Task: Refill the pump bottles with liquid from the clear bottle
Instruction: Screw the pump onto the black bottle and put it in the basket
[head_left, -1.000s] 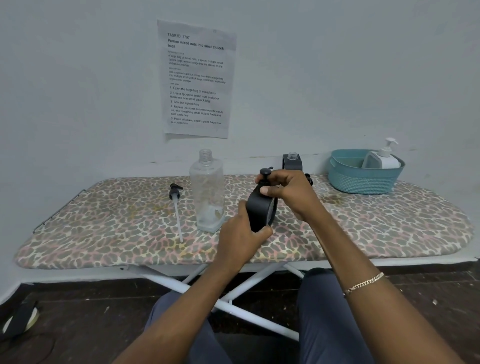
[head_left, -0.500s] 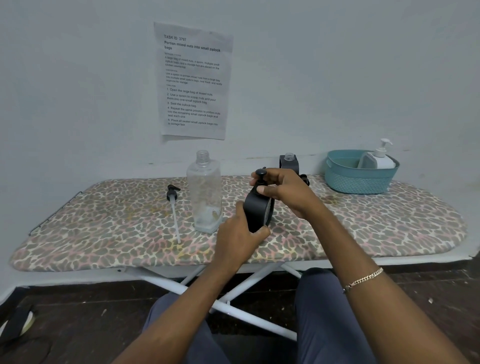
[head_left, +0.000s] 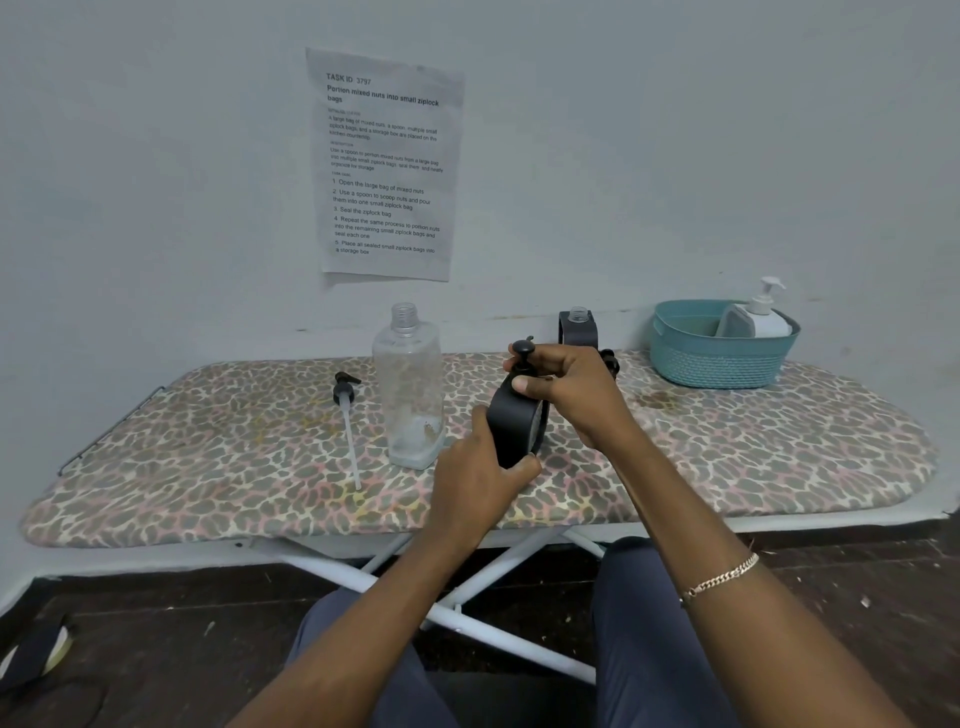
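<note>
Upright, matte-black pump bottle (head_left: 517, 428)

Two hands are in view, the left hand (head_left: 480, 475) and the right hand (head_left: 571, 387), both closed around one black pump bottle (head_left: 514, 426) near the middle. There are three pump bottles in all: that one, a second black bottle (head_left: 576, 328) far behind it with no pump on its neck, and a white bottle (head_left: 766, 319) in the one teal basket (head_left: 717, 358) at far right. One clear bottle (head_left: 410, 387) stands uncapped left of centre. One loose pump (head_left: 347, 415) lies further left. One ironing board (head_left: 208, 467) holds everything, and one printed sheet (head_left: 387, 166) hangs on the wall.
</note>
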